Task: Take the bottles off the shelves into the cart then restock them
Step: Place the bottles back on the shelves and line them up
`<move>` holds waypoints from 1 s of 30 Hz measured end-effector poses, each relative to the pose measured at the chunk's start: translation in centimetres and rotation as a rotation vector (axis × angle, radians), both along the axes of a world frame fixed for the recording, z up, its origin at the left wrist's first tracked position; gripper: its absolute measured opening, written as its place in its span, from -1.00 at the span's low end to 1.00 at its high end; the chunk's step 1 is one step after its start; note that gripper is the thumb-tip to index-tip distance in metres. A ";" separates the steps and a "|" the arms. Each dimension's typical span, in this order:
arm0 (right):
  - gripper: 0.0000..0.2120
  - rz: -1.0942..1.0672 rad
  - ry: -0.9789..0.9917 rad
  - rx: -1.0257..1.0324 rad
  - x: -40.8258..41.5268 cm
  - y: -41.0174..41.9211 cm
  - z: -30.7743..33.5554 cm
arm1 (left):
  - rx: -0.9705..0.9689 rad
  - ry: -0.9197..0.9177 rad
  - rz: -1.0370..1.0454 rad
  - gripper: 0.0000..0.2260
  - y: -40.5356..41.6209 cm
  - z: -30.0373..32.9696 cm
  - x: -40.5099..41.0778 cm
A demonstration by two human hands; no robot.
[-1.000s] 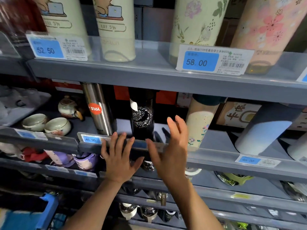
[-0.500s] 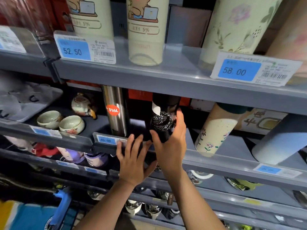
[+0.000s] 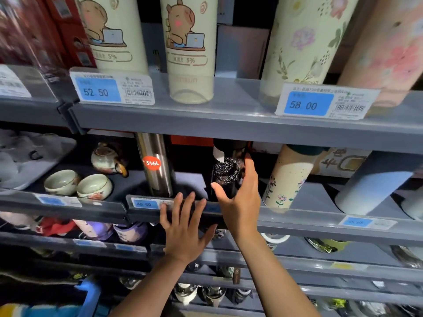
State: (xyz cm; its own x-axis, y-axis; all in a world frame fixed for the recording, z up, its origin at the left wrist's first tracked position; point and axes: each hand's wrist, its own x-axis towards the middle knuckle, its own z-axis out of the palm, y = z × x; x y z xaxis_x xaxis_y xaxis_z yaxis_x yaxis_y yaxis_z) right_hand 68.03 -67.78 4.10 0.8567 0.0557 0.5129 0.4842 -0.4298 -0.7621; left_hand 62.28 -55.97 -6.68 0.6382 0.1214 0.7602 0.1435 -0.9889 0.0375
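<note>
A black glittery bottle (image 3: 225,172) stands on the middle shelf (image 3: 297,216), its top hidden under the upper shelf. My right hand (image 3: 242,200) wraps around it, thumb on its left side and fingers on its right. My left hand (image 3: 183,229) is spread flat with fingers apart in front of the shelf's front rail, just left of the bottle, holding nothing. A steel bottle (image 3: 155,165) with an orange 316L sticker stands to the left. A cream flowered bottle (image 3: 286,179) and a pale blue bottle (image 3: 370,188) lean to the right.
The upper shelf (image 3: 229,117) carries cream cartoon bottles (image 3: 190,53), floral bottles (image 3: 304,42) and price tags. A teapot (image 3: 107,159) and two cups (image 3: 77,185) sit at the left. Lower shelves hold more bottles. A blue cart edge (image 3: 89,294) shows at the bottom left.
My right hand reached in from the shelf rail and closed around the black bottle. My left hand stayed spread at the rail. The view drew closer to the shelf.
</note>
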 end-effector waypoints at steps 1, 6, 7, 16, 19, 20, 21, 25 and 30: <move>-0.18 0.001 0.019 -0.011 -0.1 0.0 0.2 | -0.001 0.005 -0.004 -0.45 0.1 0.0 0.0; -0.19 -0.022 -0.022 0.010 -1.2 -0.9 1.4 | 0.001 0.005 -0.026 -0.47 0.2 0.2 -0.3; -0.26 -0.065 -0.088 0.017 -1.4 -1.8 1.6 | 0.002 0.002 -0.032 -0.46 0.3 0.2 -0.4; -0.19 -0.306 0.097 0.087 0.7 -11.8 2.4 | -0.030 -0.032 -0.057 -0.49 0.2 0.2 -0.2; -0.07 -0.264 0.215 0.056 1.5 -10.5 1.3 | -0.025 -0.033 -0.054 -0.49 0.2 0.2 -0.3; -0.06 -0.269 0.230 0.062 1.7 -10.2 1.2 | -0.027 -0.031 -0.052 -0.49 0.1 0.3 -0.4; -0.06 -0.280 0.240 0.063 1.9 -9.9 1.1 | -0.029 -0.028 -0.050 -0.49 0.0 0.3 -0.4; -0.16 -0.304 0.232 -0.003 2.1 -9.6 0.9 | -0.028 -0.004 -0.056 -0.49 0.0 0.6 -0.8; -0.20 -0.278 0.218 -0.058 2.2 -10.0 0.9 | -0.043 0.035 -0.053 -0.47 -0.5 1.3 -1.4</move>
